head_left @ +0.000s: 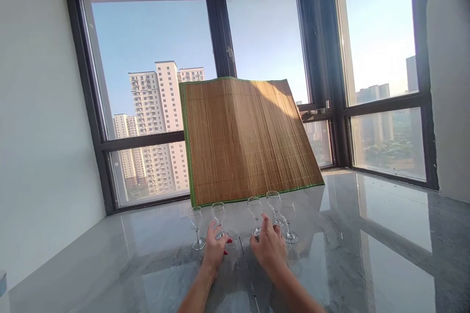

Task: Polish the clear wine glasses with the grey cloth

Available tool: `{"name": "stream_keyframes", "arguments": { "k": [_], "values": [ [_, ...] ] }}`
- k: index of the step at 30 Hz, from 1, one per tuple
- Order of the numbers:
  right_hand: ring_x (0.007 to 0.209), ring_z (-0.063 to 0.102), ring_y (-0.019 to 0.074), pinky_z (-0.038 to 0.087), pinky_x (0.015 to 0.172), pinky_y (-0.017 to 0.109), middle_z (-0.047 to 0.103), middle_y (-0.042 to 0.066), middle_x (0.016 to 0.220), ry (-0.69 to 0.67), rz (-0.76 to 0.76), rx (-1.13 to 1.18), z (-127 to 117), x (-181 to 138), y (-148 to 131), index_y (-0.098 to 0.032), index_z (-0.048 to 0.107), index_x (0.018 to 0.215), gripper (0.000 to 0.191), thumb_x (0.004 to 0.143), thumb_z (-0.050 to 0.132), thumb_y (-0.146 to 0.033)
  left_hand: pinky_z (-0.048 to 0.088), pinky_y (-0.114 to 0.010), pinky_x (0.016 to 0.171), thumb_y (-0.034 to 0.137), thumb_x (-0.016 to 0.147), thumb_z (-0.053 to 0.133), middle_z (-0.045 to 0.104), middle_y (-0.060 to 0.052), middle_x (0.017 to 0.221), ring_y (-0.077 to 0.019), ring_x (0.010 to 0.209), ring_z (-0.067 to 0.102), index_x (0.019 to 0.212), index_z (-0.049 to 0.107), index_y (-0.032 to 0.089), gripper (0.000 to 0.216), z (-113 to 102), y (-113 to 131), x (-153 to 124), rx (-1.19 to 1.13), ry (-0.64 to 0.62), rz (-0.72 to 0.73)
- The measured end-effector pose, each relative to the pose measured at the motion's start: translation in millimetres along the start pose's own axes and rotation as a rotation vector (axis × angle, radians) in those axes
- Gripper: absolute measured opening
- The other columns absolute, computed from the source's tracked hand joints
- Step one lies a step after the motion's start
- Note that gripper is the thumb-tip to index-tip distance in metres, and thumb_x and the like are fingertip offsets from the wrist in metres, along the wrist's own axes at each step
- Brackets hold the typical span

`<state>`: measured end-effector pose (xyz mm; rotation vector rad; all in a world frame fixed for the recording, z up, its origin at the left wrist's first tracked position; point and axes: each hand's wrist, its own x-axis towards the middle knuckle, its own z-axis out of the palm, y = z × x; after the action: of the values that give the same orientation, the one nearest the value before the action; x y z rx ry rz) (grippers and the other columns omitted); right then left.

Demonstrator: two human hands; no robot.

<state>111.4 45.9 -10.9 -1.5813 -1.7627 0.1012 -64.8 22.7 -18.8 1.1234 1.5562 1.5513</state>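
both my hands are down among the small stemmed glasses, arranging the row.

my left hand [215, 249] has loose fingers about the foot of the second glass [219, 219], not clearly clamped; my right hand [270, 247] is spread by the third glass [255, 214], holding nothing i can make out. i judge the next move needs a light pinch on a stem. far behind stands the bamboo mat [246, 139]; the clear glass blurs into the glossy counter [367, 244], and my palms hide the feet.

Both forearms reach forward side by side. The left hand [214, 250] lies palm down with fingers spread; the right hand [269, 247] does likewise, just right of it.
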Motion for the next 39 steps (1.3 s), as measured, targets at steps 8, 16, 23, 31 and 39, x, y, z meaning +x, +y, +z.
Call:
{"name": "stream_keyframes", "arguments": {
  "k": [8, 16, 23, 31, 39],
  "values": [
    [0.123, 0.050, 0.0386, 0.046, 0.089, 0.055, 0.063, 0.018, 0.125, -0.234, -0.028, -0.148, -19.2, -13.3, -12.0, -0.018, 0.046, 0.143, 0.053, 0.093, 0.041, -0.032, 0.049, -0.025, 0.053, 0.041, 0.076, 0.064, 0.054, -0.017, 0.134, -0.0137, 0.070, 0.064, 0.142, 0.035, 0.017, 0.075, -2.0, -8.1, 3.8, 0.037, 0.021, 0.010],
    [0.119, 0.055, 0.0278, 0.046, 0.095, 0.035, 0.052, 0.018, 0.142, -0.274, -0.137, -0.036, -5.0, -5.9, 0.3, -0.008, 0.033, 0.151, 0.074, 0.078, 0.040, -0.004, 0.047, -0.025, 0.049, 0.046, 0.073, 0.065, 0.058, -0.015, 0.119, -0.0109, 0.060, 0.056, 0.131, 0.046, 0.014, 0.068, 0.0, -10.1, 3.7, 0.053, 0.025, 0.050],
    [0.125, 0.050, 0.0354, 0.039, 0.102, 0.053, 0.061, 0.011, 0.133, -0.269, -0.218, -0.078, -6.5, -32.5, 11.6, -0.025, 0.044, 0.146, 0.062, 0.084, 0.053, -0.026, 0.045, -0.023, 0.044, 0.049, 0.078, 0.060, 0.064, -0.009, 0.107, -0.0100, 0.054, 0.058, 0.116, 0.049, 0.019, 0.049, 6.8, -18.3, 7.0, 0.107, 0.013, 0.100],
    [0.113, 0.060, 0.0216, 0.049, 0.089, 0.030, 0.060, 0.009, 0.134, -0.133, -0.401, 0.110, -0.6, -31.8, 16.8, -0.021, 0.040, 0.145, 0.069, 0.079, 0.039, -0.001, 0.049, -0.033, 0.081, 0.037, 0.092, 0.045, 0.072, -0.010, 0.101, -0.0238, 0.092, 0.068, 0.111, 0.061, 0.019, 0.031, 10.1, -1.2, -16.8, 0.518, 0.058, 0.390],
    [0.101, 0.062, 0.0239, 0.054, 0.077, 0.032, 0.068, 0.010, 0.116, 0.148, -0.656, 0.122, -17.2, -31.9, 7.5, -0.019, 0.045, 0.137, 0.068, 0.072, 0.040, 0.002, 0.045, -0.030, 0.076, 0.020, 0.094, 0.044, 0.071, -0.012, 0.107, -0.0257, 0.091, 0.069, 0.118, 0.064, 0.021, 0.031, 22.3, 17.3, -36.4, 0.918, 0.046, 0.395]
  ]
}}
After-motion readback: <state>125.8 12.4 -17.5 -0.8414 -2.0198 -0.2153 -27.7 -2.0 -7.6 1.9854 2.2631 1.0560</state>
